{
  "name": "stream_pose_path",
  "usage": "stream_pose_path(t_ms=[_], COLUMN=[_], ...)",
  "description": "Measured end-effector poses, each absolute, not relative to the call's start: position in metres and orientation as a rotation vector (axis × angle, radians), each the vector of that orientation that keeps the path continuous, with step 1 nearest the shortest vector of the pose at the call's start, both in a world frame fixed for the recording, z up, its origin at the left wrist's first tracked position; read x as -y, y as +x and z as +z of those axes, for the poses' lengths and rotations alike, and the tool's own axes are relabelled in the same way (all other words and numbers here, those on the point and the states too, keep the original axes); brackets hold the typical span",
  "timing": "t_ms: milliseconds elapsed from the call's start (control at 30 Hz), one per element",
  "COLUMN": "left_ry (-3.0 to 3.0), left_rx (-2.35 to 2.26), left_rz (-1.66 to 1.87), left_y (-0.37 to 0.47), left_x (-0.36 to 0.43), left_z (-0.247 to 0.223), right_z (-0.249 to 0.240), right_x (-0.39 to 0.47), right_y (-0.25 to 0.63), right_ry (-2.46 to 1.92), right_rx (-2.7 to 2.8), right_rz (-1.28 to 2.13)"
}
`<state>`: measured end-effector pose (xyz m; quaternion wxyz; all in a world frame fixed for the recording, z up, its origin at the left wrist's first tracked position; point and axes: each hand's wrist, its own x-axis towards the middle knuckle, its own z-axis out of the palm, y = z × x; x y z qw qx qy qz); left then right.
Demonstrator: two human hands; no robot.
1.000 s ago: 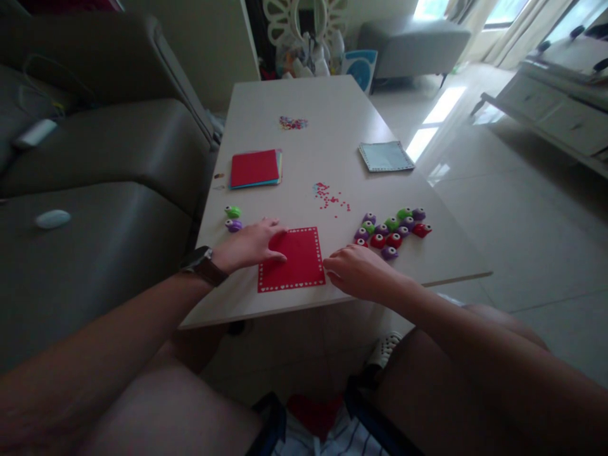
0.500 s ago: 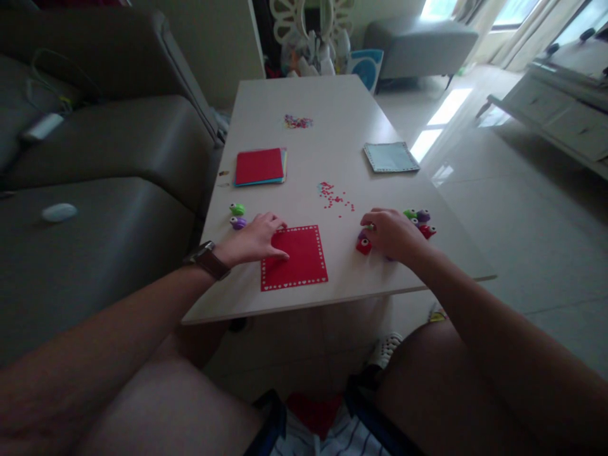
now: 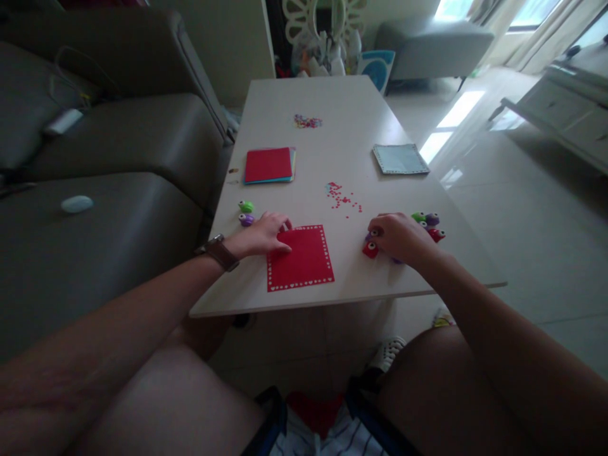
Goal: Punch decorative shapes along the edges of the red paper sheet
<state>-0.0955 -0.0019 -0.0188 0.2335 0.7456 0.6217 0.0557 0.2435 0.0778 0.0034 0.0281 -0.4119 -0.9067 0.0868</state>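
A sheet of red paper (image 3: 301, 259) with small hearts and dots punched along its edges lies near the table's front. My left hand (image 3: 266, 234) rests on its upper left corner, thumb and fingers apart. At the right, my right hand (image 3: 399, 234) is curled over a group of small craft punches with eye-like buttons. Its fingers are closed at a purple punch (image 3: 369, 236), partly hidden; a red punch (image 3: 370, 249) sits just below. Beyond that hand are a green punch (image 3: 418, 216) and another red punch (image 3: 436, 235). Beside my left hand stand a green punch (image 3: 246, 206) and a purple punch (image 3: 246, 220).
Red paper bits (image 3: 342, 199) lie scattered mid-table, with a multicoloured pile (image 3: 308, 121) farther back. A stack of coloured paper (image 3: 268, 164) is at the left, a pale punched sheet (image 3: 400, 159) at the right. A sofa (image 3: 109, 215) borders the white table (image 3: 332, 95).
The view has shifted slightly, so the table appears farther right. My right fingers have curled in closer at the punches; the left hand stays on the red paper.
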Motion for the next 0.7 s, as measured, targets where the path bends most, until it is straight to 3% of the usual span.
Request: stream_pose_path(t_ms=[233, 433, 700], left_ry=[1.936, 1.76, 1.61], left_rx=[-1.572, -1.423, -1.378], left_rz=[0.33, 0.445, 0.48], left_y=[-0.095, -0.101, -0.103], left_x=[-0.001, -0.006, -0.005], left_z=[-0.015, -0.012, -0.011], right_z=[0.013, 0.018, 0.007], right_x=[-0.072, -0.053, -0.039], right_y=[0.242, 0.229, 0.218], right_ry=[-1.187, -0.83, -0.794], right_rx=[2.699, 2.611, 2.695], right_rz=[0.318, 0.666, 0.802])
